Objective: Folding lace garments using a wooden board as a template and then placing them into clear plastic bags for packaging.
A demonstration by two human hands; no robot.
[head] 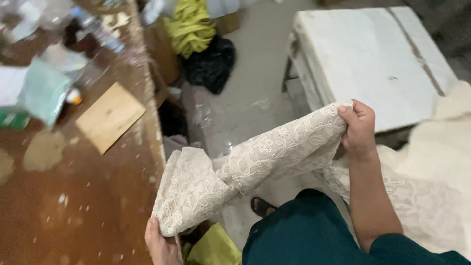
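Observation:
A cream lace fabric (255, 162) with a floral embroidered pattern stretches between my two hands. My right hand (359, 128) pinches its upper edge near the white table, fingers closed on the cloth. My left hand (162, 243), low at the frame's bottom, grips the fabric's lower bunched end beside the brown table edge. More of the same cream cloth (431, 186) trails off to the right over my lap, which is covered by dark green clothing (304, 230).
A brown worn table (73, 206) at left holds a plywood piece (110, 117), a pale green packet (41, 91) and plastic bottles. A white-topped table (373, 59) stands at right. Yellow-green cloth (189, 27) and a black bag (211, 64) lie on the floor.

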